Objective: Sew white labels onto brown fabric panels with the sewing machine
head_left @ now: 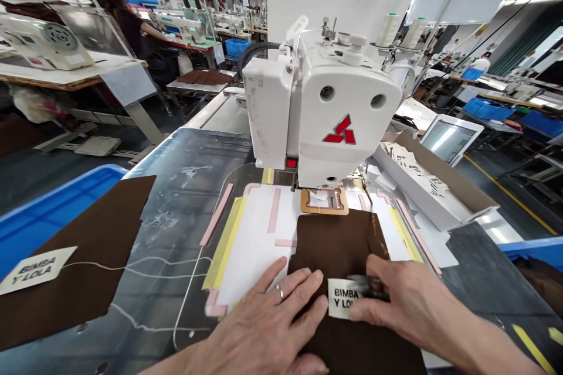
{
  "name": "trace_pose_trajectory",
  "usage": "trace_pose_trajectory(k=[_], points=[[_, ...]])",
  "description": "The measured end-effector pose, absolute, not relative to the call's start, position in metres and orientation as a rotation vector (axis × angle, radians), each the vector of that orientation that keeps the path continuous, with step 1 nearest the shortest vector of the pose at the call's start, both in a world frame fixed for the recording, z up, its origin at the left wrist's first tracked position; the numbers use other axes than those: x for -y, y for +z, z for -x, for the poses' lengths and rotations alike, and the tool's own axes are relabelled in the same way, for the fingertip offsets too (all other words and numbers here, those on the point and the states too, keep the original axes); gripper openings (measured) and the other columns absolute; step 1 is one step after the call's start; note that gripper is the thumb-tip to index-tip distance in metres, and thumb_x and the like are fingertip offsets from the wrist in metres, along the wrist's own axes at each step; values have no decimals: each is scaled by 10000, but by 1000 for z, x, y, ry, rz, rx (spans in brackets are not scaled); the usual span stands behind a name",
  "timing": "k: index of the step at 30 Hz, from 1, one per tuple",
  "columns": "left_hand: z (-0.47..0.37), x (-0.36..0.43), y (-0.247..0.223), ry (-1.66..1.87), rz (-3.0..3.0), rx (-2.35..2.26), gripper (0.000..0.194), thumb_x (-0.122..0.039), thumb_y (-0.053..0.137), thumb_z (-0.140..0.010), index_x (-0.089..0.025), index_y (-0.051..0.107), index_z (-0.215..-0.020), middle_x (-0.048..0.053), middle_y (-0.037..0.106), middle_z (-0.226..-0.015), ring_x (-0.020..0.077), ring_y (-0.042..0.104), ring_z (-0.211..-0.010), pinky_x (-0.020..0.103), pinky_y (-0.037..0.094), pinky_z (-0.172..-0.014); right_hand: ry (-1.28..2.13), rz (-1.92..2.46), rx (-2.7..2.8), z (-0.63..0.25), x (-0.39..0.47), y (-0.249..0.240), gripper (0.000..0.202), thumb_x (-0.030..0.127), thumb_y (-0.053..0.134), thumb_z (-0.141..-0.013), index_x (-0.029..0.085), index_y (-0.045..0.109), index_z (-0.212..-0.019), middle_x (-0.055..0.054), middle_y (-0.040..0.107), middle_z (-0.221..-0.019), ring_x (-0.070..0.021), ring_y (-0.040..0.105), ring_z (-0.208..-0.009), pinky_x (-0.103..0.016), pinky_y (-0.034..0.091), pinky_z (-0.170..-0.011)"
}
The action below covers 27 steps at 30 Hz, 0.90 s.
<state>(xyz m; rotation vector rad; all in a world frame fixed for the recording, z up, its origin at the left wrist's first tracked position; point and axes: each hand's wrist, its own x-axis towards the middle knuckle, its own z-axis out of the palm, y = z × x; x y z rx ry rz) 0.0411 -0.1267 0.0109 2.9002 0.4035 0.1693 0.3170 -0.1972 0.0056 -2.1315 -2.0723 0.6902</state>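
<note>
A dark brown fabric piece [338, 240] lies in front of the sewing machine head [347, 111], partly over a white template sheet [255, 234]. On it sits a cream label [341, 297] with black lettering. My left hand [277, 316], fingers spread, rests flat on the fabric's left side and the sheet, just left of the label. My right hand [396, 299] closes around a small dark tool [372, 286], probably snips, with its tip over the label's right part. The right thumb touches the label's lower right edge. An orange clamp frame [324, 202] lies beyond the fabric.
Another brown piece with a label [114, 234] lies at the left, loose white threads trailing from it. Blue bins stand at both sides. A carton of labels [457, 205] and a tablet-like screen [453, 139] are at the right. A person sits behind, upper left.
</note>
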Motion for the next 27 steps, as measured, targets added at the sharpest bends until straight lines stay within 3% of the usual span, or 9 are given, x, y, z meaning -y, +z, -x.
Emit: trace_pose_trajectory(k=[2, 4, 6, 9, 16, 20, 22, 24, 27], points=[[-40, 128, 13, 181, -2882, -415, 581, -472, 706, -972, -180, 557, -1451, 117, 512, -1541, 312, 525, -1395, 472, 385, -1210, 572, 2104, 2175, -325, 200, 14, 305, 487, 748, -857, 249, 556, -862, 61, 589, -619, -142, 509, -509, -260, 277, -506], [-39, 129, 13, 192, -2886, -430, 592, -481, 697, -975, -161, 554, -1452, 124, 509, -1543, 311, 521, -1397, 461, 379, -1215, 616, 1925, 2286, -323, 202, 24, 90, 301, 651, -926, 269, 599, -993, 51, 659, -740, -153, 615, -606, -255, 386, -568], [-38, 130, 10, 226, -2890, -458, 609, -490, 677, -985, -139, 538, -1463, 128, 512, -1541, 303, 514, -1402, 444, 361, -1226, 677, 1719, 2417, -314, 202, 31, 327, 125, 579, -889, 293, 606, -1169, 36, 702, -907, -161, 684, -766, -261, 468, -695], [-36, 131, 3, 270, -2881, -461, 616, -520, 636, -1003, -121, 531, -1460, 124, 533, -1526, 285, 514, -1402, 418, 341, -1236, 752, 1555, 2599, -298, 197, 31, 517, 76, 593, -840, 296, 567, -1307, 21, 708, -1025, -187, 700, -881, -288, 494, -770], [-39, 128, 8, 237, -2886, -450, 596, -533, 613, -1014, -99, 568, -1420, 128, 566, -1493, 288, 543, -1374, 426, 375, -1210, 667, 1471, 2651, -292, 198, 3, 276, 41, 587, -809, 209, 595, -1027, 3, 674, -955, -187, 649, -817, -307, 466, -731], [-42, 127, 14, 211, -2863, -433, 642, -520, 666, -985, -100, 536, -1452, 129, 545, -1511, 284, 536, -1378, 427, 360, -1222, 903, 1600, 2416, -293, 198, 17, 125, 131, 504, -971, 238, 568, -969, 28, 650, -869, -146, 605, -727, -259, 438, -682], [-44, 126, 14, 215, -2824, -428, 651, -530, 666, -984, -143, 512, -1484, 114, 530, -1527, 279, 533, -1382, 439, 338, -1236, 1122, 1659, 2291, -289, 193, 28, 193, 199, 464, -1032, 240, 517, -851, 54, 605, -763, -116, 536, -628, -225, 395, -595], [-45, 125, 14, 197, -2802, -420, 650, -525, 679, -979, -176, 503, -1499, 104, 522, -1534, 287, 534, -1381, 462, 335, -1237, 1243, 1684, 2199, -282, 188, 32, 238, 247, 534, -1010, 234, 472, -781, 75, 555, -696, -93, 461, -571, -207, 343, -535], [-47, 124, 12, 159, -2804, -398, 637, -515, 695, -971, -180, 526, -1486, 105, 533, -1523, 298, 542, -1375, 464, 357, -1223, 1131, 1686, 2199, -273, 188, 22, 255, 211, 666, -880, 221, 452, -743, 77, 554, -698, -79, 458, -575, -204, 324, -537]])
